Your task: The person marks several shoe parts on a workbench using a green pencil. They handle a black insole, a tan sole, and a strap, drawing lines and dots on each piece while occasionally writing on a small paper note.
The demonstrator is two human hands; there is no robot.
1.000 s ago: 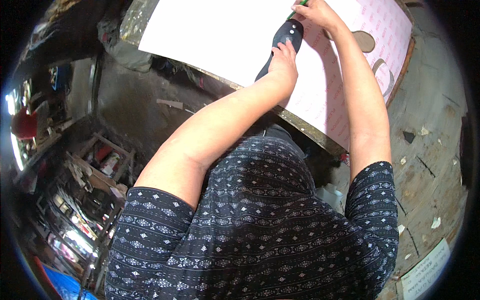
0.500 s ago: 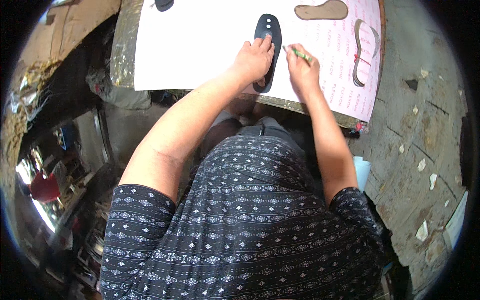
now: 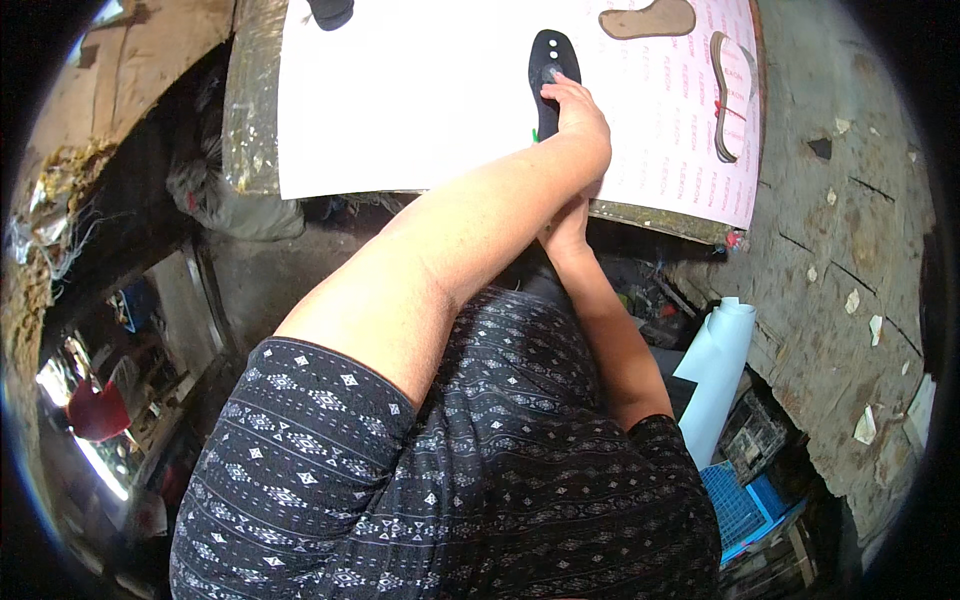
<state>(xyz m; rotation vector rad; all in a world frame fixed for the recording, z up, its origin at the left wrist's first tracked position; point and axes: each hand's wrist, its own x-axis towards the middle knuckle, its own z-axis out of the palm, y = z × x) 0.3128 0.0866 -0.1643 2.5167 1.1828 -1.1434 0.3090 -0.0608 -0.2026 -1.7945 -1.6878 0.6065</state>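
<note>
The left hand (image 3: 578, 112) lies palm down with its fingers stretched flat, pressing on a black sole-shaped template (image 3: 552, 75); it grasps nothing, only holds the piece in place. The left forearm crosses over the right one, so the right hand (image 3: 568, 218) is mostly hidden beneath it near the tabletop's front edge, and I cannot tell whether it is closed or open. A small green tip (image 3: 535, 134), perhaps of a pen, shows just beside the template at the left wrist.

The template is long and narrow, rounded at its far end, with small pale dots in a row along its upper part. It lies lengthwise away from the person, on a large white sheet (image 3: 400, 90) toward the far middle of it.

The sheet covers most of the tabletop (image 3: 245, 120), whose worn, dull edge shows at the left and along the front. The right part of the sheet carries rows of small reddish print. There, a brown sole-shaped cutout (image 3: 648, 20) lies at the far edge and a curved strap-like piece (image 3: 724, 95) just right of it. Another dark piece (image 3: 330, 12) sits at the sheet's top edge, cut off by the frame.

Right of the tabletop is rough grey concrete floor (image 3: 850, 200) strewn with pale scraps. A white paper roll (image 3: 715, 375) stands near the person's right side, above a blue plastic crate (image 3: 745, 505). At left is dim clutter with a red object (image 3: 98, 410).
</note>
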